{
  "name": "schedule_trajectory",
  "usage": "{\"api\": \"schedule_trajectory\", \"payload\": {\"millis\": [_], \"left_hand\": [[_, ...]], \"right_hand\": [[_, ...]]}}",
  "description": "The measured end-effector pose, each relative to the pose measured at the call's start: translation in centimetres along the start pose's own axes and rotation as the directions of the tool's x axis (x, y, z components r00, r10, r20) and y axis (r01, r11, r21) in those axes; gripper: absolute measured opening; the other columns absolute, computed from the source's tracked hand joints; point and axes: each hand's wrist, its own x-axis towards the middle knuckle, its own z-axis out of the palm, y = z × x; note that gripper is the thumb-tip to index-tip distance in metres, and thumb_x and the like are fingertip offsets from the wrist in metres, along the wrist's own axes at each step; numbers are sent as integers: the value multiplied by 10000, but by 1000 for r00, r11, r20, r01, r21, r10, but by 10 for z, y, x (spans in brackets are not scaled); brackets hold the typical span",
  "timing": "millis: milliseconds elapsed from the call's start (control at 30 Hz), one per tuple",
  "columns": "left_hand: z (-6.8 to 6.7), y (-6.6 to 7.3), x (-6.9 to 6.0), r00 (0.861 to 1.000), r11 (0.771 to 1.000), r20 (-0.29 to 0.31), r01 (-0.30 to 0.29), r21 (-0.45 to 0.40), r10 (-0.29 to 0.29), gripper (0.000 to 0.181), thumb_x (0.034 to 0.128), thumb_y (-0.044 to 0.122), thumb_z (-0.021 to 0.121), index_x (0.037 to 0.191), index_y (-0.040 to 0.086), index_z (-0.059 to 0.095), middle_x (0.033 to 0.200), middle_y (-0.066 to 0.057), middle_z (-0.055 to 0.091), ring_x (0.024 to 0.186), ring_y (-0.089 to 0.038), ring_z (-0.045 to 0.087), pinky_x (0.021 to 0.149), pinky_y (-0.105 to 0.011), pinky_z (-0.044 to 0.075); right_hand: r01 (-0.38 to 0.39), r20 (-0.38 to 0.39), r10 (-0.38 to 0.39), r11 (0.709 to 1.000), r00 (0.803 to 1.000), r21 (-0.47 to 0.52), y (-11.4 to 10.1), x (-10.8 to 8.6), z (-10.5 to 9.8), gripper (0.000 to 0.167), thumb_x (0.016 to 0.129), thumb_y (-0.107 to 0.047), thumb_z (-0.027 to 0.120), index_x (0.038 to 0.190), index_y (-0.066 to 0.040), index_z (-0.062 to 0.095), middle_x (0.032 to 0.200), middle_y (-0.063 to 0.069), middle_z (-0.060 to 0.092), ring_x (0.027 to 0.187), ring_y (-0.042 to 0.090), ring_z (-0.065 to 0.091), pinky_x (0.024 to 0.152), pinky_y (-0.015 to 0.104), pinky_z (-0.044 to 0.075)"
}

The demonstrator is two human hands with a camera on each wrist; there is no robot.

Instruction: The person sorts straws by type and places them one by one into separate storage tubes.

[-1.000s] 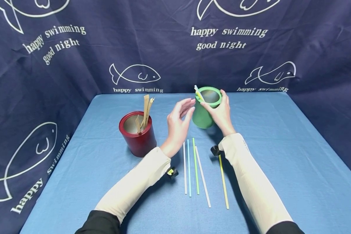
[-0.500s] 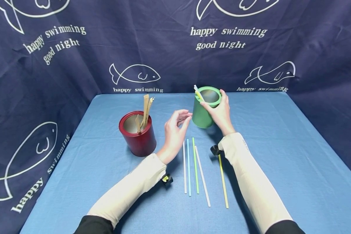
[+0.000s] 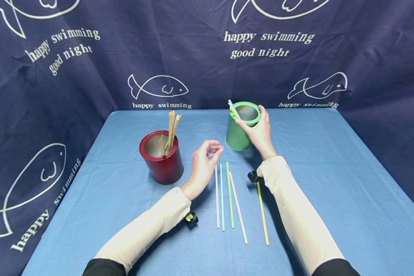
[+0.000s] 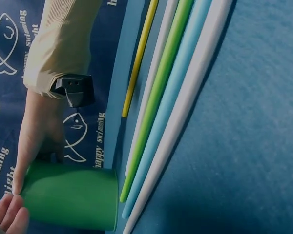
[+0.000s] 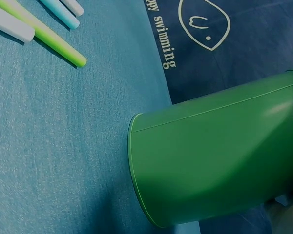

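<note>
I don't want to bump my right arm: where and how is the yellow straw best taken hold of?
Probably pinch the yellow straw across its width near mid-length, coming from above and slightly left. It is thin and lies flat on the blue table; the right forearm reaches past its right side, while a gap separates it from the white straw to its left.

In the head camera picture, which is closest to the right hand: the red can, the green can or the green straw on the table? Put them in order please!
Starting from the right hand:
1. Green can: nearest, with the hand gripping its rim.
2. Green straw: left of the hand, closer to the person.
3. Red can: farthest, well over to the left.
</note>
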Motion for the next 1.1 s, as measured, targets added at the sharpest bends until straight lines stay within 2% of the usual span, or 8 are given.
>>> {"api": "schedule_trajectory", "payload": {"millis": [233, 633, 967, 1033, 1100], "left_hand": [[-1, -4, -2, 997, 995, 10, 79, 66, -80, 203, 892, 107, 680, 1056, -5, 641, 971, -129, 743, 914, -238, 718, 838, -284, 581], [-4, -15, -5, 983, 973, 43, 169, 159, -178, 234, 869, 128, 707, 1040, -25, 661, 942, -147, 744, 867, -266, 718, 787, -336, 584], [-7, -24, -3, 951, 925, 103, 252, 284, -291, 230, 854, 181, 722, 983, -5, 683, 895, -124, 745, 824, -229, 709, 755, -310, 559], [-7, -26, -3, 942, 919, 127, 263, 293, -310, 224, 857, 180, 720, 977, -4, 674, 878, -126, 743, 791, -221, 717, 706, -275, 553], [-8, -27, -3, 928, 913, 155, 286, 292, -340, 215, 863, 178, 717, 972, 2, 661, 853, -124, 742, 759, -219, 723, 616, -239, 532]], "right_hand": [[-1, 4, 1, 1000, 1000, 1, 1, 0, 0, 961, 780, -395, 782, 1517, -109, 236, 1512, 160, 343, 1341, 325, 410, 1134, 453, 338], [-7, 11, 7, 1000, 1000, 0, 1, 0, 0, 969, 781, -408, 777, 1523, -119, 224, 1519, 155, 333, 1340, 331, 407, 1133, 465, 337], [-10, 9, 10, 1000, 1000, -5, 0, -1, 0, 969, 778, -410, 777, 1522, -121, 229, 1518, 155, 337, 1339, 334, 410, 1133, 465, 338], [-8, 7, 8, 1000, 1000, -3, 0, -1, -1, 967, 777, -408, 778, 1521, -120, 231, 1514, 157, 340, 1337, 334, 411, 1131, 463, 339], [-7, 8, 7, 1000, 1000, 0, 0, -1, 0, 966, 777, -407, 778, 1520, -120, 232, 1511, 157, 343, 1332, 334, 415, 1127, 463, 344]]}}
